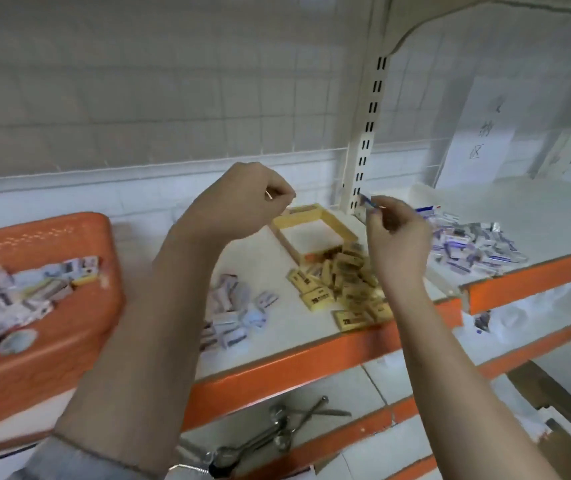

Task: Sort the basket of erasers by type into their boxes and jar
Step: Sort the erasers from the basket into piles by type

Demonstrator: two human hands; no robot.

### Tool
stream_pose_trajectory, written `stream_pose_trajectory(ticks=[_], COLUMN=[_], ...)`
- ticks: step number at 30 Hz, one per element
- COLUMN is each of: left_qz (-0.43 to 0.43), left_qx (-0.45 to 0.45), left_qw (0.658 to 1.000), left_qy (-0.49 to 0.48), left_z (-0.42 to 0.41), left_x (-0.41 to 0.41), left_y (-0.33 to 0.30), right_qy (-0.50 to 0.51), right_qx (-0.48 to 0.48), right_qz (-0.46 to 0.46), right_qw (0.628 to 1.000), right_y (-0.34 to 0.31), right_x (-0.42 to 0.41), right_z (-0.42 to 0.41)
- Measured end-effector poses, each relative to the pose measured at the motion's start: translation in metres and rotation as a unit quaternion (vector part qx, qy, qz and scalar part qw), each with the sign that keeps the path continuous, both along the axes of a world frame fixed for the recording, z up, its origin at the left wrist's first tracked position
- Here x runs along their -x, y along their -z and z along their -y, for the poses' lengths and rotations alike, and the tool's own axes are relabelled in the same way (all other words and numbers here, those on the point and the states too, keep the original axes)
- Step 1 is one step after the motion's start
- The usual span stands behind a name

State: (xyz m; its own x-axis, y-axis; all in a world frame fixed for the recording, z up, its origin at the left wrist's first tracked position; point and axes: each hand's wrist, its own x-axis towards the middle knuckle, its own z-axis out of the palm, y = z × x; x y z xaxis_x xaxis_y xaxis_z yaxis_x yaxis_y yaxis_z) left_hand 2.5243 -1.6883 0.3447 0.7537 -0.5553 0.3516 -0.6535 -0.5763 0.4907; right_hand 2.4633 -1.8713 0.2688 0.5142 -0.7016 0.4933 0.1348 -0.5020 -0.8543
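1. The work surface is a white shelf (277, 344) with an orange front edge, backed by a wire grid and a slotted white upright. Lower shelves show below it, one with some metal spoons (277, 431).

2. The right hand (398, 230) is raised above the shelf, its fingertips pinching a small white-and-blue eraser (367, 201) at the hand's 11 o'clock. The hold looks light, a thumb-and-finger pinch.

3. The left hand (242, 202) is also lifted, fingers curled inward. Whether it holds anything I cannot tell; blur hides the fingertips.

4. Between and just beyond the hands sits an open yellow box (284, 221), which looks unfilled. At its 5 o'clock a heap of yellow erasers (342, 285) lies loose on the shelf, not yet boxed.

5. At 3 o'clock from the right hand, on the next shelf section, a pile of blue-and-white erasers (474, 247) is gathered. The pinched eraser appears to match that pile.

6. At 6 o'clock from the left hand, near the front edge, a smaller group of pale wrapped erasers (232, 317) lies scattered.

7. At 9 o'clock, the orange basket (69, 306) holds many mixed erasers and one round roll-like item.

8. Judgement: sorting into piles looks roughly midway. The basket needs emptying, and the piles have to go into their containers. No jar is visible.
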Motion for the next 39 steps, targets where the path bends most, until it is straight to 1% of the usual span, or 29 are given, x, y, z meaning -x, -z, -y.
stream_pose_trajectory(ticks=[2,4,6,9,11,13,14,16,18,19,20,22,24,27,30,32,34,36,38,39], left_qz=[0.014,0.034,0.040,0.021,0.015,0.000,-0.009,-0.024,-0.033,-0.032,-0.033,-0.026,-0.016,-0.002,0.004,0.004,-0.013,-0.014,-0.039,-0.050], left_qx=[-0.014,-0.044,-0.071,-0.133,-0.200,-0.268,-0.293,-0.326,-0.332,-0.325,-0.318,-0.291,-0.266,-0.249,-0.234,-0.240,-0.262,-0.294,-0.326,-0.339], left_qw=[0.998,0.992,0.984,0.967,0.947,0.923,0.915,0.903,0.900,0.903,0.905,0.915,0.926,0.935,0.940,0.941,0.938,0.935,0.930,0.928], left_qy=[-0.054,-0.111,-0.156,-0.216,-0.250,-0.275,-0.278,-0.279,-0.280,-0.280,-0.281,-0.278,-0.268,-0.253,-0.246,-0.239,-0.226,-0.198,-0.165,-0.148], left_z=[-0.058,-0.115,-0.170,-0.240,-0.275,-0.301,-0.312,-0.329,-0.343,-0.348,-0.353,-0.361,-0.366,-0.373,-0.377,-0.377,-0.372,-0.363,-0.352,-0.348], left_x=[0.007,0.015,0.026,0.039,0.041,0.041,0.041,0.043,0.044,0.045,0.047,0.050,0.051,0.050,0.049,0.048,0.044,0.036,0.023,0.015], left_y=[-0.001,0.001,0.004,0.008,0.011,0.015,0.017,0.018,0.018,0.017,0.017,0.018,0.020,0.023,0.024,0.024,0.021,0.020,0.022,0.025], right_qy=[-0.073,-0.174,-0.263,-0.361,-0.418,-0.467,-0.486,-0.524,-0.577,-0.602,-0.621,-0.639,-0.640,-0.606,-0.592,-0.584,-0.571,-0.533,-0.494,-0.479], right_qx=[0.017,0.037,0.077,0.172,0.245,0.325,0.369,0.447,0.481,0.482,0.476,0.474,0.498,0.548,0.545,0.544,0.535,0.546,0.548,0.534], right_qz=[-0.015,-0.039,-0.062,-0.098,-0.135,-0.173,-0.191,-0.231,-0.265,-0.280,-0.293,-0.301,-0.290,-0.286,-0.296,-0.300,-0.301,-0.296,-0.281,-0.272], right_qw=[0.997,0.983,0.960,0.912,0.864,0.804,0.769,0.687,0.605,0.572,0.549,0.525,0.508,0.501,0.514,0.523,0.545,0.575,0.614,0.641], right_y=[-0.015,-0.026,-0.033,-0.039,-0.039,-0.038,-0.037,-0.034,-0.031,-0.029,-0.027,-0.023,-0.018,-0.005,0.002,-0.003,-0.013,-0.025,-0.035,-0.039], right_x=[-0.013,-0.024,-0.034,-0.055,-0.069,-0.080,-0.085,-0.091,-0.093,-0.093,-0.091,-0.086,-0.081,-0.074,-0.072,-0.074,-0.077,-0.079,-0.080,-0.080], right_z=[-0.043,-0.088,-0.134,-0.198,-0.235,-0.268,-0.283,-0.309,-0.332,-0.343,-0.353,-0.372,-0.385,-0.398,-0.401,-0.395,-0.382,-0.365,-0.346,-0.335])
